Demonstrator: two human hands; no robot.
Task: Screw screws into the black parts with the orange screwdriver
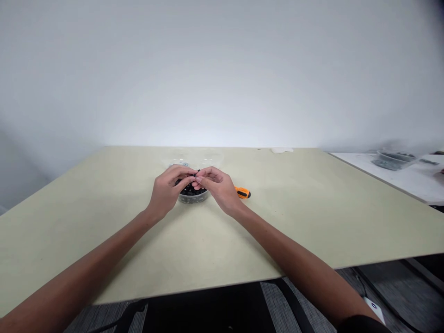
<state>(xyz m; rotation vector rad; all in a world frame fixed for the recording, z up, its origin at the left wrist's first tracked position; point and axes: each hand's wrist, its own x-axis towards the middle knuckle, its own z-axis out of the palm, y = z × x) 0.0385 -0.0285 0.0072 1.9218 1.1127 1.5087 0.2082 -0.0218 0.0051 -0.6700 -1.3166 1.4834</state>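
Observation:
Both my hands meet above a round clear plastic tub (193, 199) that holds small black pieces (190, 190). My left hand (168, 186) is closed in a pinch, thumb against fingertips. Facing it, my right hand (219, 187) pinches at the same spot, the fingertips of the two hands touching or nearly so. A tiny dark piece shows between them, too small to name. Just right of my right hand lies an orange tool handle with a black inlay (243, 193), its other end hidden behind the hand. Behind the hands stand clear plastic containers or lids (210, 159), faintly visible.
The pale table (312, 217) runs back to a white wall. A flat white item (282, 150) lies at its far edge. On a white table (412, 180) at right stands another clear tub (391, 161) with dark contents. A person's hand barely shows at the right edge.

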